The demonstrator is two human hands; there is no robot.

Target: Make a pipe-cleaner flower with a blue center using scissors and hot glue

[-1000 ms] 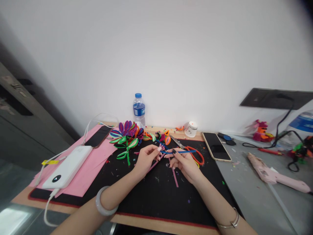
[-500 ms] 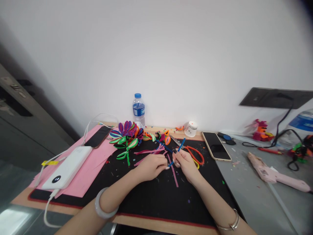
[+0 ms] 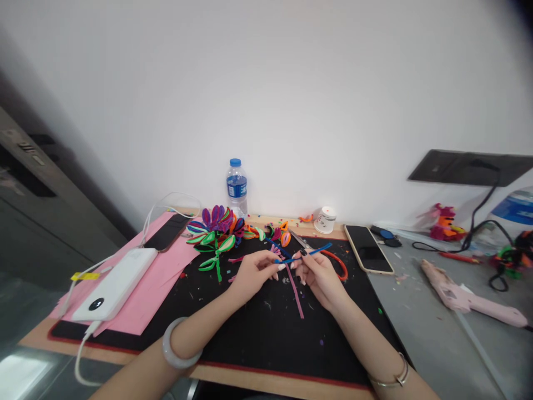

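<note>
A blue pipe cleaner (image 3: 322, 248) stretches between my two hands over the black mat (image 3: 266, 339). The fingers of my left hand (image 3: 257, 273) pinch its left end. My right hand (image 3: 318, 276) grips it near the middle, and its free end points to the upper right. Below and between the hands lies a pink pipe cleaner (image 3: 296, 294); other pink and blue pieces are partly hidden behind my left fingers. Scissors (image 3: 339, 264) with orange handles rest just behind my right hand. To the left is a pipe-cleaner flower (image 3: 217, 247) in purple, green and other colours.
At the wall stand a water bottle (image 3: 237, 189) and a paper cup (image 3: 325, 220). On the right are a phone (image 3: 368, 249) and a pink glue gun (image 3: 470, 300). Pink sheets (image 3: 154, 300), a white power bank (image 3: 114, 284) and a dark phone (image 3: 168, 233) lie left.
The blue pipe cleaner has turned from steeply slanted to nearly level. My left hand has shifted slightly up, and my right hand slightly right.
</note>
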